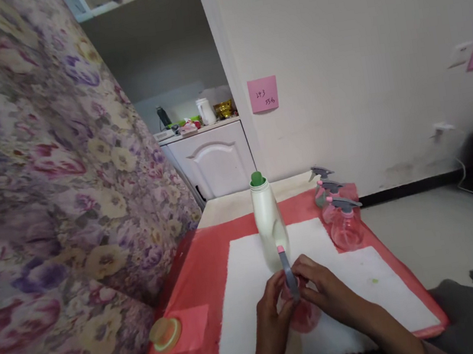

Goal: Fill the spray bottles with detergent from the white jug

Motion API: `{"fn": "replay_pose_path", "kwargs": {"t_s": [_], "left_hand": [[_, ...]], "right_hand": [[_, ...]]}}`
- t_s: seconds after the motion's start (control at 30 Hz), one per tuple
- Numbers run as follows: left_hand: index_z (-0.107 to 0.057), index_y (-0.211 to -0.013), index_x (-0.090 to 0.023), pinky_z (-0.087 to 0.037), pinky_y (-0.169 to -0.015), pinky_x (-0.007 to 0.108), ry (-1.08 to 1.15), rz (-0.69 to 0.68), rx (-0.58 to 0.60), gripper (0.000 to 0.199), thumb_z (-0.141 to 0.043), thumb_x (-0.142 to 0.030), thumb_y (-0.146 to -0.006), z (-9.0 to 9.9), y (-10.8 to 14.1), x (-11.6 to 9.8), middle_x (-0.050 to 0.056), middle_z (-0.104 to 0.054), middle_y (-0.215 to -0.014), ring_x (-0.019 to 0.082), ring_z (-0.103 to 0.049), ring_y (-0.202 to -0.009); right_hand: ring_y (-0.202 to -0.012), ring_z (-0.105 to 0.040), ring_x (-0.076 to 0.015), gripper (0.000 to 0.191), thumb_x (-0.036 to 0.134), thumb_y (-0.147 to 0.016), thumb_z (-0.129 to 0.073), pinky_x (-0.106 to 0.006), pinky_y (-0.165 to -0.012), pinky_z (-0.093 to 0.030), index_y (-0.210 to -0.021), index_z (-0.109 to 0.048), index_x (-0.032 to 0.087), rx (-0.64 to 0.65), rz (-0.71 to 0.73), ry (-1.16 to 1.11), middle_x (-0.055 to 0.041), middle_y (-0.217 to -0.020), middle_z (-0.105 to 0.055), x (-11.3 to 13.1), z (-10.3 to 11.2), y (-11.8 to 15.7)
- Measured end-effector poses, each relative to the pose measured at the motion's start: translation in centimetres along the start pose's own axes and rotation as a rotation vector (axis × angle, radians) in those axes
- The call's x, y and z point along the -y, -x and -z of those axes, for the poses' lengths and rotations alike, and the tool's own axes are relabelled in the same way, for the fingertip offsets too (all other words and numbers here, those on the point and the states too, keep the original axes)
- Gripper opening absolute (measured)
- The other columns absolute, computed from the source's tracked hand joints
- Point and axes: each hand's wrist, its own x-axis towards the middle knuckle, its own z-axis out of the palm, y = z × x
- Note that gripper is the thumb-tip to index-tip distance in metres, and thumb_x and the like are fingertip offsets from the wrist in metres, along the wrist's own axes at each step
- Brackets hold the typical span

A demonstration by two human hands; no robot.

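Note:
A spray bottle with a clear pinkish body and a grey trigger head stands on the white cloth, close to me. My left hand has its fingers closed round the left side of the bottle's neck. On the right side, my right hand grips the same neck just under the grey head. Directly behind the bottle is a pale green jug with a handle and a green top, upright on the cloth. The fingers partly hide the neck and collar.
Several spray bottles with grey heads line the table's right back edge. A round yellowish lid lies at the left on the red cover. A flowered curtain hangs along the left. White cupboard behind.

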Motion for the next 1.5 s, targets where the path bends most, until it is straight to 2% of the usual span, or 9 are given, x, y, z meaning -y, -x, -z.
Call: {"fn": "replay_pose_path", "kwargs": {"t_s": [0.17, 0.3, 0.57, 0.77, 0.97, 1.13, 1.27, 1.4, 1.5], "left_hand": [[-0.053, -0.125, -0.024, -0.042, -0.106, 0.039, 0.023, 0.003, -0.008, 0.050, -0.068, -0.017, -0.078, 0.2, -0.1, 0.5, 0.007, -0.064, -0.128, 0.025, -0.058, -0.120], [-0.052, -0.125, -0.025, -0.043, -0.105, 0.038, 0.061, 0.038, 0.007, 0.050, -0.069, -0.020, -0.079, 0.1, -0.2, 0.3, 0.006, -0.064, -0.129, 0.024, -0.058, -0.121], [-0.056, -0.120, -0.025, -0.047, -0.101, 0.033, 0.018, 0.043, -0.021, 0.046, -0.072, -0.022, -0.077, 0.0, -0.3, -0.2, 0.005, -0.068, -0.122, 0.023, -0.061, -0.115], [-0.057, -0.120, -0.025, -0.046, -0.101, 0.035, 0.040, 0.033, -0.036, 0.047, -0.072, -0.020, -0.076, -0.2, -0.2, -0.3, 0.006, -0.066, -0.125, 0.023, -0.061, -0.116], [-0.057, -0.119, -0.024, -0.047, -0.101, 0.036, 0.089, 0.045, -0.024, 0.048, -0.072, -0.017, -0.074, -0.2, -0.4, -0.1, 0.006, -0.067, -0.123, 0.024, -0.061, -0.117], [-0.056, -0.119, -0.025, -0.047, -0.100, 0.035, 0.055, 0.023, -0.029, 0.047, -0.072, -0.019, -0.075, -0.1, -0.3, 0.2, 0.005, -0.066, -0.125, 0.023, -0.062, -0.114], [-0.057, -0.117, -0.025, -0.047, -0.099, 0.034, 0.028, 0.023, -0.044, 0.046, -0.073, -0.019, -0.074, -0.1, -0.3, 0.1, 0.004, -0.067, -0.123, 0.022, -0.063, -0.111], [-0.057, -0.118, -0.024, -0.048, -0.099, 0.035, 0.004, 0.021, -0.030, 0.046, -0.073, -0.021, -0.075, 0.0, -0.4, -0.1, 0.006, -0.067, -0.124, 0.023, -0.064, -0.110], [-0.058, -0.118, -0.023, -0.048, -0.099, 0.037, 0.010, 0.027, -0.033, 0.047, -0.074, -0.022, -0.074, 0.0, -0.4, -0.4, 0.007, -0.067, -0.124, 0.025, -0.064, -0.111]], "right_hand": [[-0.083, -0.052, -0.0168, 0.023, 0.003, -0.084, -0.051, -0.029, -0.075, -0.042, -0.091, -0.062, 0.022, 0.025, 0.003, 0.000, -0.0003, -0.089, -0.050, 0.7, 0.3, 0.0], [-0.083, -0.052, -0.0165, 0.026, 0.000, -0.078, -0.054, -0.028, -0.074, -0.042, -0.089, -0.061, 0.022, 0.036, -0.031, 0.005, 0.0004, -0.089, -0.051, 0.8, 0.6, -0.2], [-0.077, -0.049, -0.0158, 0.022, 0.000, -0.069, -0.062, -0.027, -0.068, -0.038, -0.075, -0.057, 0.020, -0.164, -0.089, 0.040, 0.0016, -0.081, -0.051, -0.1, -0.9, -0.2], [-0.077, -0.049, -0.0154, 0.019, 0.002, -0.073, -0.059, -0.026, -0.069, -0.038, -0.078, -0.057, 0.020, -0.130, -0.042, -0.029, 0.0018, -0.081, -0.051, -0.8, -0.7, 0.0], [-0.075, -0.048, -0.0148, 0.016, 0.005, -0.072, -0.059, -0.026, -0.067, -0.037, -0.079, -0.059, 0.020, -0.013, -0.007, -0.090, 0.0025, -0.081, -0.050, -0.9, 0.3, -0.5], [-0.072, -0.045, -0.0151, 0.014, 0.007, -0.070, -0.059, -0.026, -0.065, -0.035, -0.075, -0.053, 0.019, -0.133, 0.004, -0.067, 0.0027, -0.076, -0.046, -1.1, -0.6, -0.3], [-0.074, -0.046, -0.0161, 0.014, 0.008, -0.071, -0.059, -0.027, -0.067, -0.036, -0.077, -0.054, 0.019, -0.182, 0.032, -0.043, 0.0017, -0.079, -0.047, -1.7, -1.5, 0.1], [-0.073, -0.047, -0.0158, 0.015, 0.007, -0.070, -0.059, -0.027, -0.066, -0.037, -0.078, -0.055, 0.019, -0.181, 0.012, -0.061, 0.0023, -0.078, -0.047, -1.8, -1.5, -0.1], [-0.073, -0.047, -0.0150, 0.016, 0.006, -0.070, -0.059, -0.026, -0.065, -0.036, -0.077, -0.055, 0.019, -0.127, 0.000, -0.088, 0.0031, -0.079, -0.048, -1.4, -0.8, -0.3]]}}
